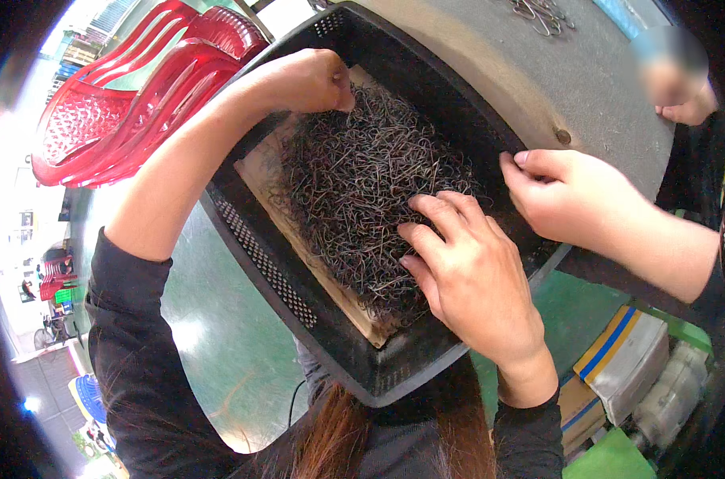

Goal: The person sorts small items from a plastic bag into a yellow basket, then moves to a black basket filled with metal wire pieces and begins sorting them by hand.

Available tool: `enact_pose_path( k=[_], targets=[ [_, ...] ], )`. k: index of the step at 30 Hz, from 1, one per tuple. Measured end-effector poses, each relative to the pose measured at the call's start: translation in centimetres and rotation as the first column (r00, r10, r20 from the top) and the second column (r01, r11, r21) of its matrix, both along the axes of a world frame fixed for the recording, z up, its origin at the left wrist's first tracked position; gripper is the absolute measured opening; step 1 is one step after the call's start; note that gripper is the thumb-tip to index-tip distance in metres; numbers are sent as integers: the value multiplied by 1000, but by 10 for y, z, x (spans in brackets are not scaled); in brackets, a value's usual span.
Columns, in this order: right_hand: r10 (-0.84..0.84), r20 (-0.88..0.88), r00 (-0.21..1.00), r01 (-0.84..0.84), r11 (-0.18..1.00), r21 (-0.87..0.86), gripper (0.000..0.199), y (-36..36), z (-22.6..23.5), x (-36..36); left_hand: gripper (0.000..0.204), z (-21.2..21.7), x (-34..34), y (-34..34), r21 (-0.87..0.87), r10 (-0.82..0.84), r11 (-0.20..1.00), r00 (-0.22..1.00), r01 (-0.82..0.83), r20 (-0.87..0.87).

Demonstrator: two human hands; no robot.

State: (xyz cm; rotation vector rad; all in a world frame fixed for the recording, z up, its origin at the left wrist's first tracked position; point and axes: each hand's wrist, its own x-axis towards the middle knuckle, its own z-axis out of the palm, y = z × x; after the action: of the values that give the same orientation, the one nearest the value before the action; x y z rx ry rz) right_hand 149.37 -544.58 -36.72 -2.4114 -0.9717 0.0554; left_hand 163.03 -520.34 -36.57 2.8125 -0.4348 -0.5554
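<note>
A black plastic basket point(258, 267) with perforated sides lies tilted in front of me, over my lap. In it, on a brown cardboard sheet point(260, 164), is a heap of thin dark bent wire pieces point(362, 176), tangled together. My left hand point(318, 80) is closed at the far left side of the heap, wrist bent; whatever its fingers grip is hidden. With fingers spread and curved, my right hand point(478, 275) rests its fingertips on the near right part of the heap and holds nothing that I can see.
Another person's hand point(574, 191) is at the basket's right rim. A second hand of a person point(689, 104) rests by the grey table point(506, 64), where several larger wire hooks point(542, 14) lie. Stacked red plastic chairs point(151, 88) stand far left. Cardboard boxes point(622, 359) sit at lower right.
</note>
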Motion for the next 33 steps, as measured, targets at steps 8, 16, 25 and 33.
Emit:
enact_pose_path(
  k=[8, 16, 25, 33],
  targets=[
    [1, 10, 1000, -1, 1000, -14, 24, -1, 1, -2, 12, -14, 2, -6, -162, 63, 986, 990, -43, 125],
    [16, 23, 1000, -16, 1000, 14, 20, -2, -2, -3, 13, -8, -5, 9, -433, 349, 817, 924, -382, -157],
    [23, 34, 999, -24, 999, 42, 22, 0, 6, -6, 27, 103, 8, -43, -602, 299, 792, 925, -104, 233],
    [-24, 72, 997, 23, 1000, 12, 19, -4, -6, -5, 27, 99, 4, -69, -250, -9, 960, 907, 126, 421]
  ],
)
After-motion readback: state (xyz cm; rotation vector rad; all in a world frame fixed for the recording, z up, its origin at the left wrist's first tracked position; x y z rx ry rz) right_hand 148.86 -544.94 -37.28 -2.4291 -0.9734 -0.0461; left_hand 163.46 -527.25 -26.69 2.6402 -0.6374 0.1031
